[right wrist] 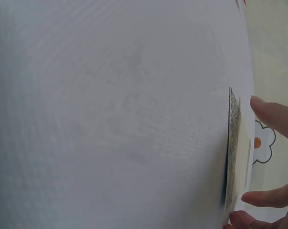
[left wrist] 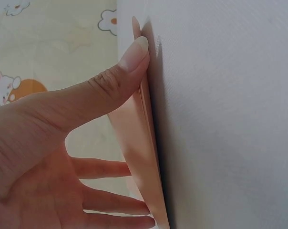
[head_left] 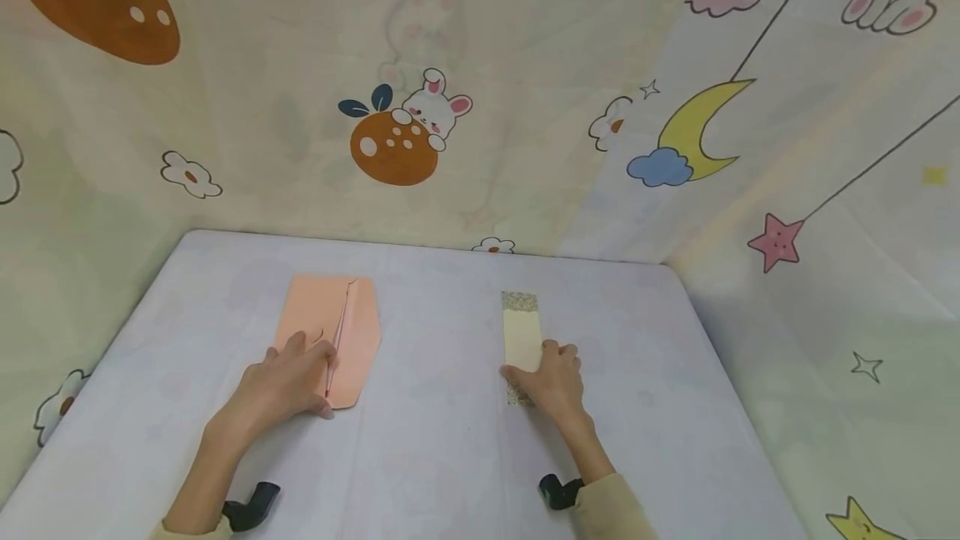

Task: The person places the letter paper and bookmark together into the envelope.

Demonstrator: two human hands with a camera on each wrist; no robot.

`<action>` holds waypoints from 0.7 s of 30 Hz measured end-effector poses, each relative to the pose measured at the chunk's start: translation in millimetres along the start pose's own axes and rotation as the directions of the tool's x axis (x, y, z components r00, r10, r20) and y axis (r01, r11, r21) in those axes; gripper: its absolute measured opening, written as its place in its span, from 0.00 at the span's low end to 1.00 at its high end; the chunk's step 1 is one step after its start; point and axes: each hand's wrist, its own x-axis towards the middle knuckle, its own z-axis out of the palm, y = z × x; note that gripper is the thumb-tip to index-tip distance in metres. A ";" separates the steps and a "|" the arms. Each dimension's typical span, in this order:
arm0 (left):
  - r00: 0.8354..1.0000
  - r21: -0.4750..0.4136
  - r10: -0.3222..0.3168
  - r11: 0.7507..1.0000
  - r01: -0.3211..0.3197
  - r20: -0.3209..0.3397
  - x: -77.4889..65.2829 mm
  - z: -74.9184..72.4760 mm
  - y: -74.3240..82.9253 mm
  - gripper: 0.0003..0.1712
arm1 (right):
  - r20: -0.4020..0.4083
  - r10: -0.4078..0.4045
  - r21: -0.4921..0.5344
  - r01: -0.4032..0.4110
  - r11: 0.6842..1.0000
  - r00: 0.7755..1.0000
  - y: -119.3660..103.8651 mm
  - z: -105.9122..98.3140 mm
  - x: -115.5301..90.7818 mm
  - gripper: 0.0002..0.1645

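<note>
Left hand (head_left: pixel 285 377) is probably steadying that envelope (head_left: pixel 318 302); right hand (head_left: pixel 557 383) is spanning a card (head_left: pixel 521 336) (thumbs apart from fingers).

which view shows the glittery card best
The head view: the card shows both glittery ends, though the right hand covers part. The right wrist view catches it nearly edge-on; the left wrist view misses it.
</note>
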 end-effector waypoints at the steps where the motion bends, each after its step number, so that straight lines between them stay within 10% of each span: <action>1: 1.000 -0.002 -0.002 1.000 0.002 0.003 -0.2 -0.2 0.0 0.37 | -0.001 -0.003 -0.011 0.003 1.000 1.000 0.0 0.3 0.1 0.50; 21: 1.000 -0.016 0.016 1.000 -0.016 -0.001 -1.5 -2.6 -0.4 0.36 | 0.057 0.028 -0.098 -0.023 0.995 0.998 2.2 -4.5 5.9 0.48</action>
